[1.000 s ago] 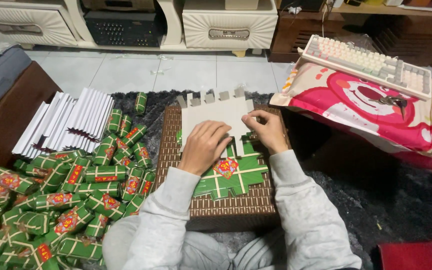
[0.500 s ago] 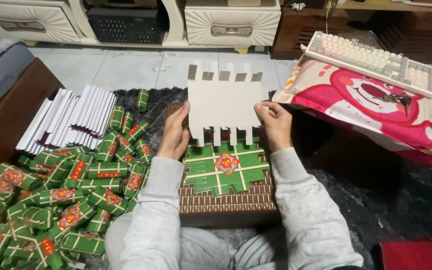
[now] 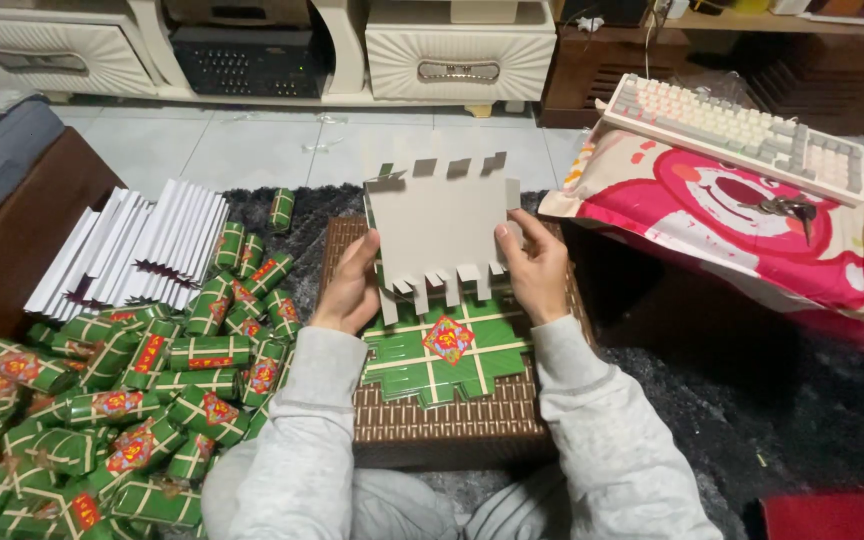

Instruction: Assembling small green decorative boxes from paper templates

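Card blank: one flat die-cut sheet, plain grey-white side toward the camera, slotted tabs along top and bottom edges; held upright in the air above the woven stool by both hands. A second ago it lay flat under both palms on the stack; half a second ago it was already raised, and now it stands a little higher and slightly tilted, its lower tabs clear of the sheet beneath. Left hand: fingers closed on the blank's lower left edge, thumb in front. Right hand: fingers closed on the right edge, thumb in front. Stack of printed blanks: green with pale lines and a red-and-yellow square at centre, lying flat on the stool, now uncovered by the lift. Judged from this, one sheet has been separated from the stack and is in hand for shaping; no fold shows in it yet. Folded green boxes: a large loose heap on the dark rug, to the person's left. Fanned bundle of white sheets: beyond the heap, well apart from the hands. Keyboard: resting on a pink cartoon cushion, right of the stool, untouched.
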